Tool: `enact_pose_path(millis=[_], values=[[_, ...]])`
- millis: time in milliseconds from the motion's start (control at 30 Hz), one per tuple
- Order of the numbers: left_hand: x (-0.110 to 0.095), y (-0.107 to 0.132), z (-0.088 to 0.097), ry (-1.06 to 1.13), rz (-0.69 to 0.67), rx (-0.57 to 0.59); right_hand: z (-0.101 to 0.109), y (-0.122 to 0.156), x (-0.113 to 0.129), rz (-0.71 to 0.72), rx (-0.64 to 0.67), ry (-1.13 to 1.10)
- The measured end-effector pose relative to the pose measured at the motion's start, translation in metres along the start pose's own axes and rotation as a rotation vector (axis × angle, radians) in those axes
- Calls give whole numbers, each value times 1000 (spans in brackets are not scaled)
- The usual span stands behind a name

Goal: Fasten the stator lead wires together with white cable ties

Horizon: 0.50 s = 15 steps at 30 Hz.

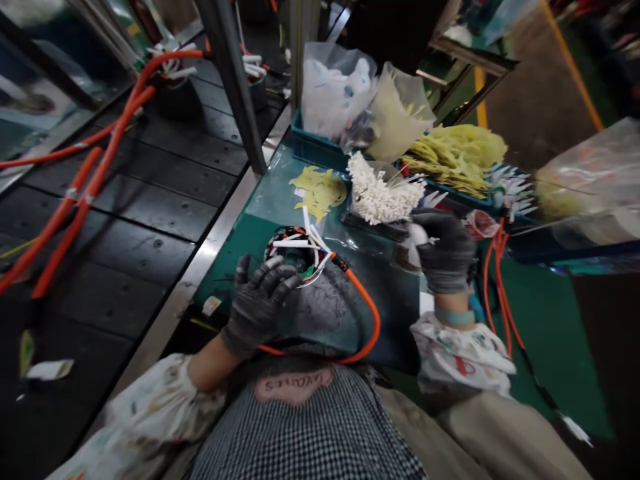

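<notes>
My left hand (260, 300), in a dark grey glove, lies with fingers spread on the near left rim of a round part (313, 275) with copper-coloured and green bits inside. Several white sleeves (293, 244) stick out over it. A thick orange cable (376, 320) leaves its right side and curves back toward my apron. My right hand (444, 250), also gloved, is smeared by motion at the right of the bench. By its fingertips is a white rounded object (417, 235); whether the fingers hold it cannot be seen. Just left of it sits a heap of thin white cable ties (383, 193).
Yellow cut sheets (320, 190) lie behind the round part, with a larger yellow stack (455, 157) farther right. Plastic bags (335, 90) stand in a blue tray (315, 143). A metal post (233, 87) and a dark slatted conveyor (165, 220) are at left. Orange cables (500, 287) hang at right.
</notes>
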<state>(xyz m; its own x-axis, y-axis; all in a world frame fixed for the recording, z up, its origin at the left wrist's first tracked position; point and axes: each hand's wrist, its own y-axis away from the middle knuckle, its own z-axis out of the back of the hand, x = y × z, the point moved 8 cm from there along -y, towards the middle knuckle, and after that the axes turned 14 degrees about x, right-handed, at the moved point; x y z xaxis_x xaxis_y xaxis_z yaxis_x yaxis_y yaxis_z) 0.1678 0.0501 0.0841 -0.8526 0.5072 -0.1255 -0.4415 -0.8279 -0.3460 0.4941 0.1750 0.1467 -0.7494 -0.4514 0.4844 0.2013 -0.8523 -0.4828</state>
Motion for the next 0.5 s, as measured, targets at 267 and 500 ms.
enact_pose_path(millis=[267, 500], values=[[-1, -14, -34, 142, 17, 62, -13, 31, 103, -117, 194, -479], [0, -19, -25, 105, -3, -67, -51, 73, 96, 0, 157, -634]])
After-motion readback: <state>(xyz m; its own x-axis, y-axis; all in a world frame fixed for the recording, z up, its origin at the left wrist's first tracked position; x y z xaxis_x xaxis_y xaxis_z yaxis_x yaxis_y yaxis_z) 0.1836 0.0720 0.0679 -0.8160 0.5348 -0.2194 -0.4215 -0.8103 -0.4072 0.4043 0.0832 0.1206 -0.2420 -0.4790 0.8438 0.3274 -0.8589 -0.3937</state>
